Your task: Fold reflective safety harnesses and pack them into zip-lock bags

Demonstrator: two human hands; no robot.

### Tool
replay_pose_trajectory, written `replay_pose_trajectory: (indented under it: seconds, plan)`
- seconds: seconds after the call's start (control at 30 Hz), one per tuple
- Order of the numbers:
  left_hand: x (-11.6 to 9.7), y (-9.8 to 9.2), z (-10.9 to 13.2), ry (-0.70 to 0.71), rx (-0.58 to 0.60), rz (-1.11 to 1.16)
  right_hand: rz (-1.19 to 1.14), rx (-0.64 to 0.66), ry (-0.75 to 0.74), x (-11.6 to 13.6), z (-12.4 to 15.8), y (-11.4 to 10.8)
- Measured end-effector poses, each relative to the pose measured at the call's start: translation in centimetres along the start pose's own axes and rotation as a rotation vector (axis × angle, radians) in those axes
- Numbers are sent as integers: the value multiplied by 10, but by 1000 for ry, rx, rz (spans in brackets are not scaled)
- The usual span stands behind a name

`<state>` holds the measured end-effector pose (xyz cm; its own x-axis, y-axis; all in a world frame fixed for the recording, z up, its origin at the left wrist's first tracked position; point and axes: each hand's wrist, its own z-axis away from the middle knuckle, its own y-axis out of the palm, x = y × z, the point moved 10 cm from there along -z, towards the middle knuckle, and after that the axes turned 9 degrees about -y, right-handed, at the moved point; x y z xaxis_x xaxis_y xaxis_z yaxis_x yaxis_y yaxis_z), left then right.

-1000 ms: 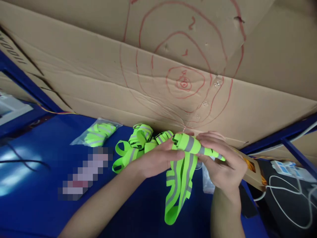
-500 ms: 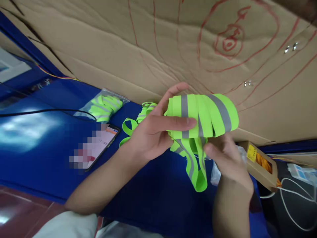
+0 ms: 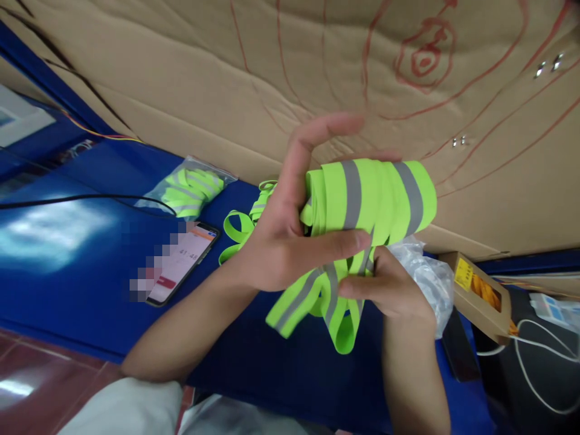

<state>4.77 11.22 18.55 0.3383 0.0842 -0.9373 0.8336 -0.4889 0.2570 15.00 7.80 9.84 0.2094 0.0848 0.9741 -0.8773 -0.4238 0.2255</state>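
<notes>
A thick wound bundle of neon-green reflective strap (image 3: 378, 193) with grey stripes sits in my left hand (image 3: 290, 241). The thumb presses across its near side while the index finger sticks up above it. Below the bundle, my right hand (image 3: 389, 284) pinches loose loops of the same strap between thumb and fingers; some fingertips are hidden behind it. One loose strap end (image 3: 292, 305) hangs down to the left. More green strap (image 3: 238, 226) lies on the blue table (image 3: 254, 362) behind my left wrist.
A clear bag (image 3: 193, 190) of green strap and a phone (image 3: 183, 263) lie to the left. Over on the right are crumpled clear plastic (image 3: 428, 275), a cardboard box (image 3: 480, 296) with orange contents and white cables (image 3: 539, 386). A cardboard panel (image 3: 181, 78) with red drawn lines stands behind.
My right hand has moved left and in under the bundle, onto the hanging loops. My left index finger has lifted. A loose strap end now shows at lower left.
</notes>
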Motion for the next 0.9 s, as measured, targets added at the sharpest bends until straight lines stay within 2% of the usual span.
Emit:
replay_pose_trajectory:
  seconds: [0.13, 0.2, 0.27, 0.33, 0.4, 0.47, 0.53, 0.6, 0.77, 0.9]
  plan:
    - [-25, 0, 10, 249, -42, -382, 15, -131, 3, 0, -1, -3]
    - [-35, 11, 15, 396, 14, -620, 10, -164, 14, -2, 2, -5]
    - [-37, 22, 17, 465, 110, -746, 0, -184, 29, -3, 5, -9]
    - [-36, 32, 16, 453, 230, -705, 4, -216, 35, -3, 8, -15]
    - [-30, 39, 13, 349, 321, -601, 15, -256, 13, 1, 10, -24]
    - [-24, 40, 8, 234, 323, -535, 26, -255, 0, 5, 11, -29]
    - [-18, 36, 5, 165, 257, -517, 32, -215, 23, 4, 10, -31]
    - [-17, 37, 7, 209, 234, -560, 47, -193, 19, 5, 10, -34]
    - [-8, 49, 14, 350, 303, -815, 56, -232, -82, 15, 14, -46]
    - [-7, 57, 20, 347, 432, -831, 24, -303, -99, 20, 24, -58]
